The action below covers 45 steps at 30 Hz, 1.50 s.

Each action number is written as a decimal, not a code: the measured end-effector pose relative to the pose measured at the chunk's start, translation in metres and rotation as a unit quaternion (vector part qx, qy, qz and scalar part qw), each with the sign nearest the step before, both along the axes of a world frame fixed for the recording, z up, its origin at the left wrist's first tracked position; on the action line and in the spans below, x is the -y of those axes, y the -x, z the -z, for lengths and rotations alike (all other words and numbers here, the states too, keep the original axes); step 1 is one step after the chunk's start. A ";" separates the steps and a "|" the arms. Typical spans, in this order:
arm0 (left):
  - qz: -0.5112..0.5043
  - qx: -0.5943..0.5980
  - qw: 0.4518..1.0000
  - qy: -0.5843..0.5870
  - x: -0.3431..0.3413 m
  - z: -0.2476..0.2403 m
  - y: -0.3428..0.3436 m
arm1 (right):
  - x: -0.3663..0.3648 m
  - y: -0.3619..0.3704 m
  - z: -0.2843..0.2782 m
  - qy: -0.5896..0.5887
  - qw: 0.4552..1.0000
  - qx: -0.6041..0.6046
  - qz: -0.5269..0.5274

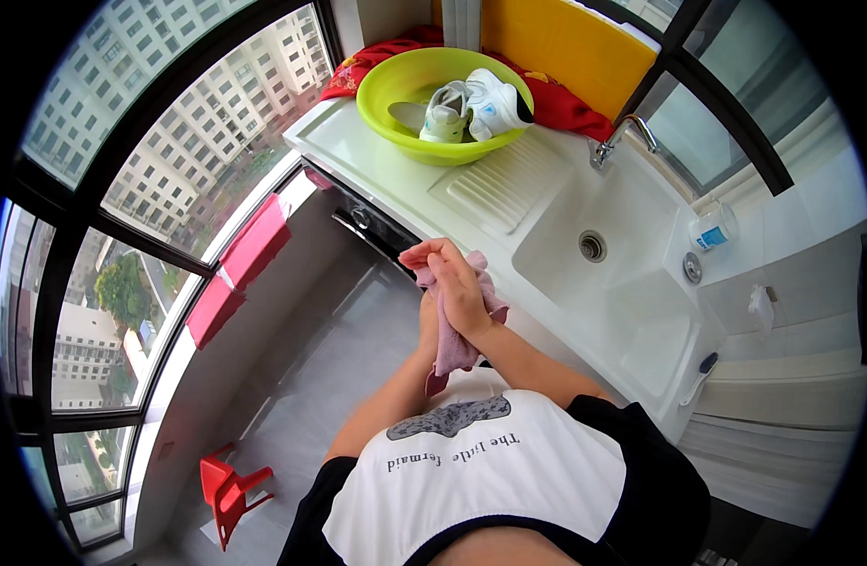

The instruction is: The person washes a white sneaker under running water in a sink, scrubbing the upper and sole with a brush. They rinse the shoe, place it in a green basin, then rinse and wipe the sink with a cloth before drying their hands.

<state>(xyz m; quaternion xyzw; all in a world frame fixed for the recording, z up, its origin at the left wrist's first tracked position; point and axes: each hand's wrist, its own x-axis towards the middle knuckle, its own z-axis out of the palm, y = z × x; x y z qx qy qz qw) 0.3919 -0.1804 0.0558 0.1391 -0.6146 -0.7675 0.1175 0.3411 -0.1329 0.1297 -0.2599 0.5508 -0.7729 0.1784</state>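
Observation:
Before my body, my two hands are pressed together with a pink towel (453, 344) bunched between them. My right hand (462, 297) is closed over it from the right, near side, fingers bent. My left hand (428, 319) lies against the towel's other side, mostly hidden by the right hand and the cloth. Loose ends of the towel hang toward my shirt and stick out beyond the right hand. Past my hands, a lime-green basin (396, 83) sits on the white counter, holding a pair of white shoes (495, 102) with light blue marks.
To the right is a white sink (561, 255) with a chrome faucet (632, 132) and ridged drainboard (504, 193). A clear cup (716, 226) and a brush (702, 373) lie along its right edge. A red stool (231, 491) stands lower left, below pink boxes (254, 241) by the windows.

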 end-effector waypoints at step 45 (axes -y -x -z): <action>0.003 -0.091 0.906 0.413 0.131 -0.027 -0.106 | 0.050 -0.045 0.060 0.077 0.802 0.445 -0.391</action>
